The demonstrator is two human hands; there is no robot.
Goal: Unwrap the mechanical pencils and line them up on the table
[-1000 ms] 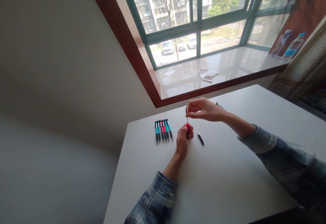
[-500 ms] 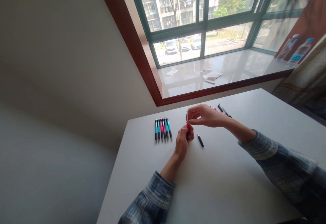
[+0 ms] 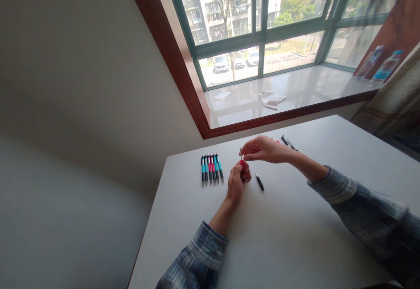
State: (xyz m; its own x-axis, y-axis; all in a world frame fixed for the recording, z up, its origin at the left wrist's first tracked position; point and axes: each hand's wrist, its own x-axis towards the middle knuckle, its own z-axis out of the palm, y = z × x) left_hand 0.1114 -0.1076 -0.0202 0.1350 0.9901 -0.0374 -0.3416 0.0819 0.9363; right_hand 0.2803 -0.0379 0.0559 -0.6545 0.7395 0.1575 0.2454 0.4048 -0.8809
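My left hand [image 3: 235, 184] is wrapped around a red pen barrel [image 3: 242, 163] held upright, its lower part mostly hidden by the fingers. From the barrel's top end sticks a thin pen refill [image 3: 240, 150]. The fingertips of my right hand [image 3: 262, 149] are closed at this refill, just above my left fist; the exact contact is too small to make out. On the table right of my left hand lies a black pen grip with a metal tip [image 3: 259, 181]. To the left, several turquoise and red pens [image 3: 212, 168] lie side by side in a row.
The white table [image 3: 278, 236] meets the wall under a window with a red-brown frame [image 3: 249, 121]. More pen parts [image 3: 285, 140] lie behind my right wrist. On the sill are a crumpled cloth [image 3: 273, 99] and plastic bottles [image 3: 387, 68]; a curtain [image 3: 380, 100] hangs at the right.
The refill stands out less from the red barrel than before. My right fingers have come slightly lower and straighter around it. The left hand keeps its hold; the view has shifted slightly.
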